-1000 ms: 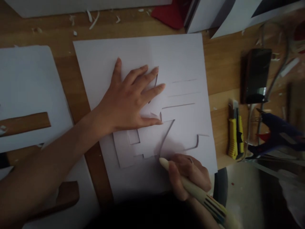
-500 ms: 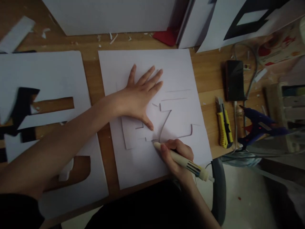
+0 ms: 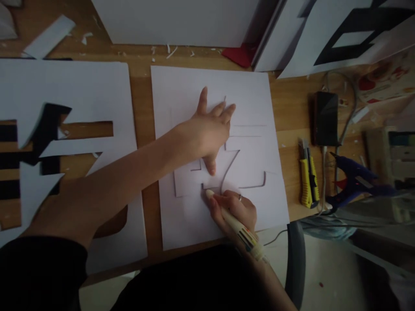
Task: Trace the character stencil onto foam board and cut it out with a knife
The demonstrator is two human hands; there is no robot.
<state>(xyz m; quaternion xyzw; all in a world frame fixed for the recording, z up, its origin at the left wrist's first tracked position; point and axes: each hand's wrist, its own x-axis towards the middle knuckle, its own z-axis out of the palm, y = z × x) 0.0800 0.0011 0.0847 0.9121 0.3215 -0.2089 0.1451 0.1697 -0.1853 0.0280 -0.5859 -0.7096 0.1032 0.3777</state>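
A white sheet [image 3: 181,95] lies in the middle of the wooden table [image 3: 292,108], with a white cut-out shape [image 3: 246,166] lying on it. My left hand [image 3: 207,129] lies flat on the cut-out, fingers stretched out, thumb pointing toward me. My right hand [image 3: 235,211] is closed round a cream multi-colour pen [image 3: 233,222]. The pen's tip touches the sheet at the lower edge of the cut-out, just below my left thumb.
A white board [image 3: 81,95] with cut-out openings lies at the left. A yellow utility knife [image 3: 306,179], a dark phone [image 3: 325,118], a blue glue gun [image 3: 353,172] and cables are at the right. More white boards [image 3: 181,21] stand at the back. Paper scraps are scattered about.
My left hand has shifted slightly along the cut-out and its fingers have drawn closer together. The pen tip has moved left along the cut-out's lower edge. The camera view has shifted.
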